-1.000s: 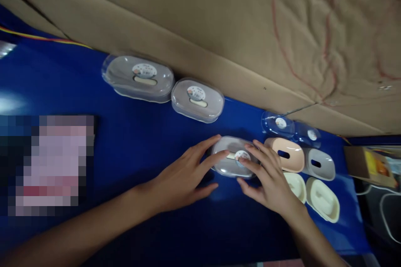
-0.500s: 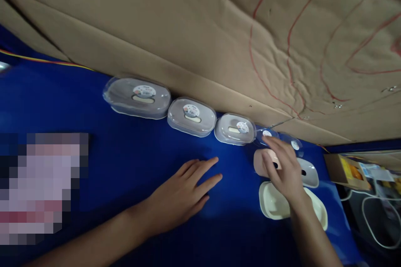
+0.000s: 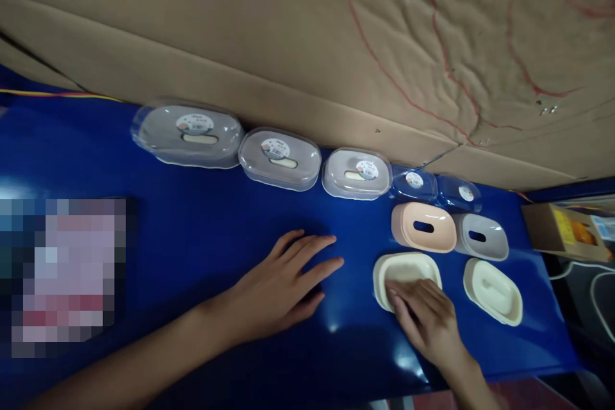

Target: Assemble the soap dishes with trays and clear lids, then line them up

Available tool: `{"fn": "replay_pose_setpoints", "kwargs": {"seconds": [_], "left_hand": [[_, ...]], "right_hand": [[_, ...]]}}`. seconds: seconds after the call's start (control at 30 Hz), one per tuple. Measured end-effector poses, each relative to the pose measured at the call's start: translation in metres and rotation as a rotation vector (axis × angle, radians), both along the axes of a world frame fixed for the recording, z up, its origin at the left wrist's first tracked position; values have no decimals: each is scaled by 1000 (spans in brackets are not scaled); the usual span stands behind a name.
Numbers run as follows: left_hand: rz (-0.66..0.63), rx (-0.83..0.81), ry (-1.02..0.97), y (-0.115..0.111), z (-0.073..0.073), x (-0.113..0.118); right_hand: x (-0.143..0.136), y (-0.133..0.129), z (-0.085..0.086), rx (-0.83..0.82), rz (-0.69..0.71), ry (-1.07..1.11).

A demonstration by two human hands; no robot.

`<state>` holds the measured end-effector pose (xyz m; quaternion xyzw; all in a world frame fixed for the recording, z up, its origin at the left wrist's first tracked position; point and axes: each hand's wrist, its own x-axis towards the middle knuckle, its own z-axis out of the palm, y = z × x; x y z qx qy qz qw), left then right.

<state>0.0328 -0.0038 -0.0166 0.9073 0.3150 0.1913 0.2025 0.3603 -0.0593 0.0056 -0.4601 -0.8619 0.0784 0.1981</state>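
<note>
My right hand (image 3: 430, 320) grips the near side of a cream oval tray (image 3: 410, 261), its thumb over the rim and inside the tray; the fingertips are partly hidden. Beyond it stand a peach oval piece (image 3: 444, 230) and a grey oval piece (image 3: 497, 240), each with a slot in the middle. A second cream oval tray (image 3: 509, 298) lies apart to the right. Fingers spread and palm down, my left hand (image 3: 283, 288) is over the blue table (image 3: 192, 218), left of the gripped tray, with nothing in it.
Three lidded oval boxes (image 3: 279, 160) with round stickers line the brown cardboard wall (image 3: 216, 32). Two clear lids (image 3: 413, 184) continue that row rightward. An open cardboard box (image 3: 552, 227) and white cables sit past the table's right end. A pixelated patch covers the left side.
My right hand has come from over the peach piece down to the nearer cream tray and taken hold of it. That tray has shifted left. The view has turned slightly; my left hand stays put.
</note>
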Motion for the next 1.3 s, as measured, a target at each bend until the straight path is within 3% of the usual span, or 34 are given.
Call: {"fn": "replay_pose_setpoints", "kwargs": {"seconds": [0.1, 0.2, 0.27, 0.33, 0.4, 0.47, 0.6, 0.73, 0.87, 0.97, 1.3], "left_hand": [[-79, -1, 5, -5, -2, 3], [-76, 19, 17, -5, -4, 3], [-60, 13, 20, -4, -4, 2], [-60, -2, 16, -3, -4, 1], [-63, -12, 12, -2, -3, -1], [-66, -13, 8, -1, -4, -2], [-61, -8, 4, -2, -4, -2], [-31, 10, -4, -2, -3, -1], [27, 29, 14, 1, -3, -3], [66, 39, 34, 4, -4, -4], [59, 61, 50, 4, -2, -5]], "right_hand": [[-33, 9, 11, -63, 237, 34], [-36, 27, 20, -4, 390, 62], [-18, 43, 24, 68, 278, 3], [7, 60, 24, 95, 54, -86], [31, 73, 21, 66, -121, -152], [48, 78, 15, 3, -193, -193], [51, 72, 7, -162, -177, -217], [40, 62, 16, -277, -92, -126], [43, 62, 22, -235, -128, 3], [49, 68, 19, -254, -193, -29], [57, 72, 13, -194, -228, -54]]}}
